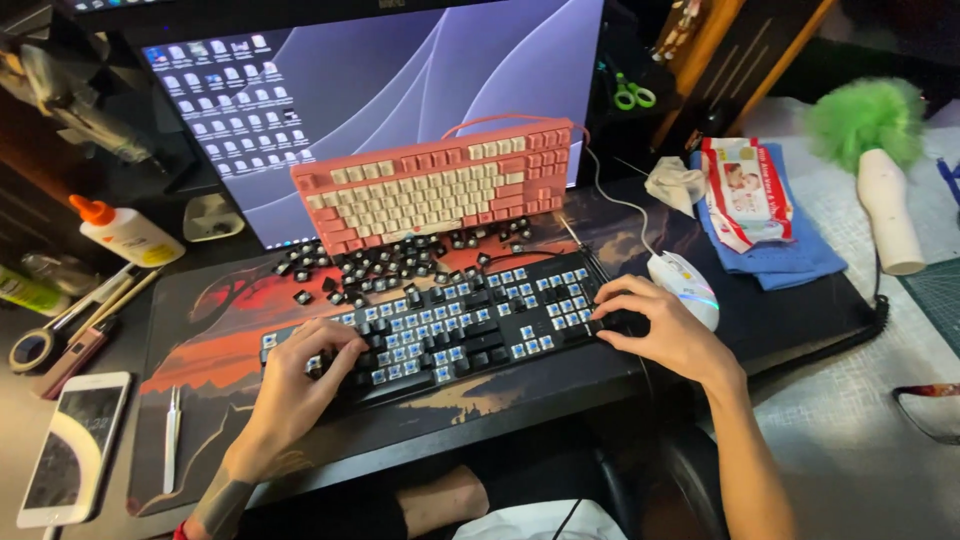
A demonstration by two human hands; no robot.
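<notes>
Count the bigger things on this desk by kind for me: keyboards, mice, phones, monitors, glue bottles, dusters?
Keyboards: 2, a black keyboard under both hands and a pink keyboard leaning on the monitor
Mice: 1, white mouse
Phones: 1, white phone
Monitors: 1, monitor
Glue bottles: 1, glue bottle
Dusters: 1, green duster
Total: 7
</notes>
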